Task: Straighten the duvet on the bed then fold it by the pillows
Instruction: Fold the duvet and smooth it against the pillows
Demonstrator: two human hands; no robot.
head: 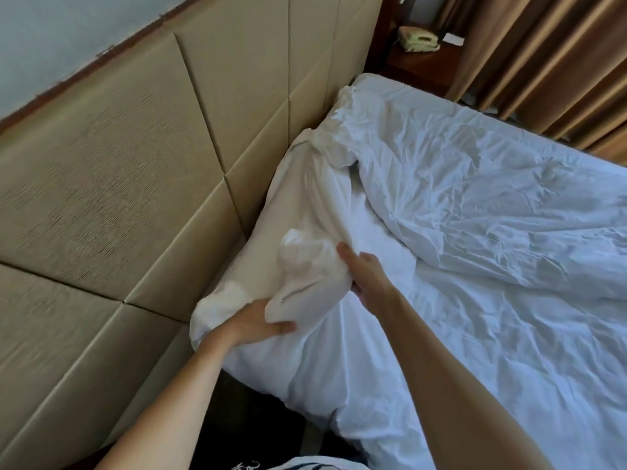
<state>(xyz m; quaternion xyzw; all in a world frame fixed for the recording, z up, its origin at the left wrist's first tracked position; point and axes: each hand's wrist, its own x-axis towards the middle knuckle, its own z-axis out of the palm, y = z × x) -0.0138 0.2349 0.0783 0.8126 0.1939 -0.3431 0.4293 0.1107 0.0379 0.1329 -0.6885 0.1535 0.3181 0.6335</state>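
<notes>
A white pillow [298, 205] lies along the padded headboard at the near corner of the bed. My left hand [251, 322] grips the pillow's near end, thumb on top of bunched fabric. My right hand [364, 269] holds the pillow's bed-side edge, fingers curled into the cloth. The white duvet [492, 198] is spread crumpled over the mattress to the right, its wrinkled top edge just short of the pillow. A second pillow [342, 103] is partly visible further along the headboard.
The beige padded headboard [135, 198] fills the left side. A dark wooden nightstand with a cream telephone [419, 39] stands beyond the far bed corner. Brown curtains [543, 62] hang along the far side. Dark floor shows below the bed's near corner.
</notes>
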